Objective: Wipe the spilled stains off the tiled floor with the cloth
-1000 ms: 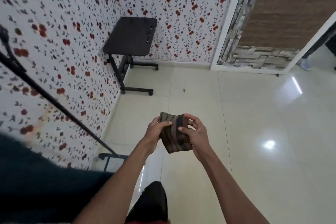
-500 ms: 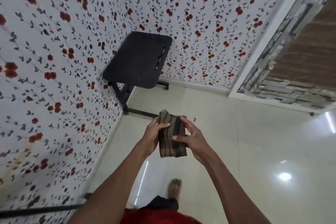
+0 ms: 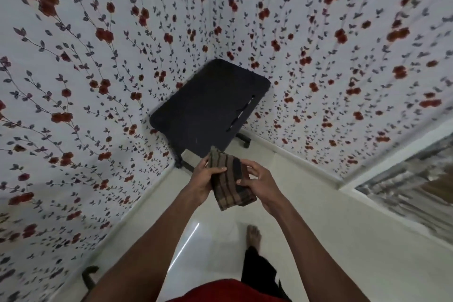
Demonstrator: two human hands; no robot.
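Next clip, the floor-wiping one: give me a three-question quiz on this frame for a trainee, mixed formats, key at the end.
1. True or false: the cloth is pressed flat against the tiled floor.
2. Which hands hold the cloth? A) the left hand only B) the right hand only C) both hands
3. Fill in: beyond the hands, in the corner of the flowered walls, stands a small black ____.

Key:
1. False; it is held folded in the air, above the floor.
2. C; the left thumb lies over it, the right fingers hold its other side.
3. table
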